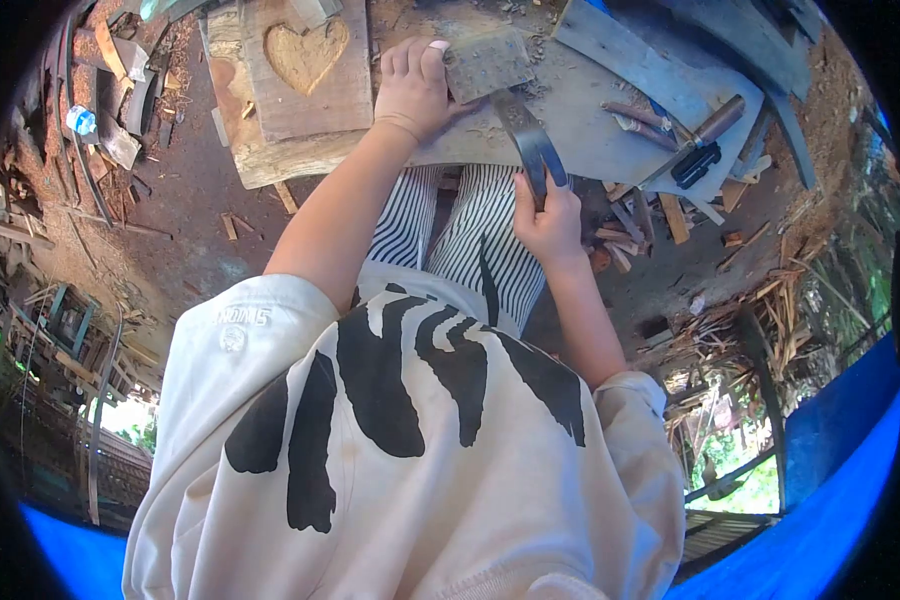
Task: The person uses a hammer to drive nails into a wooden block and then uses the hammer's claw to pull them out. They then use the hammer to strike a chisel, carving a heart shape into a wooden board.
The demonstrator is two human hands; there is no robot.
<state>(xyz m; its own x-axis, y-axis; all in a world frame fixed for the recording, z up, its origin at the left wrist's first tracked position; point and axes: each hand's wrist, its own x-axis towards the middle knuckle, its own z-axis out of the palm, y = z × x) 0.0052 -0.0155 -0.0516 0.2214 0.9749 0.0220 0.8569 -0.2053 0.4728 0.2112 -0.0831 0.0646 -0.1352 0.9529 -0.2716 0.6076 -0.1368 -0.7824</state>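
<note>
My left hand (410, 92) is closed at the left edge of a small, greyish wooden block (490, 62) on the workbench (440, 145). My right hand (552, 220) grips a dark, curved metal-bladed tool (526, 140), its handle mostly hidden in my fist. The tool's far end reaches the block's lower right corner. Left of my left hand lies a wooden board (315, 115) with a heart shape (307, 52) hollowed into it. Small chips and dust are scattered around the block.
On the bench's right side lie a long plank (620, 62), a knife-like tool with a wooden handle (718, 120) and a black object (696, 166). Wood scraps (674, 218) litter the ground to the right. A blue-and-white item (81, 121) lies at the left.
</note>
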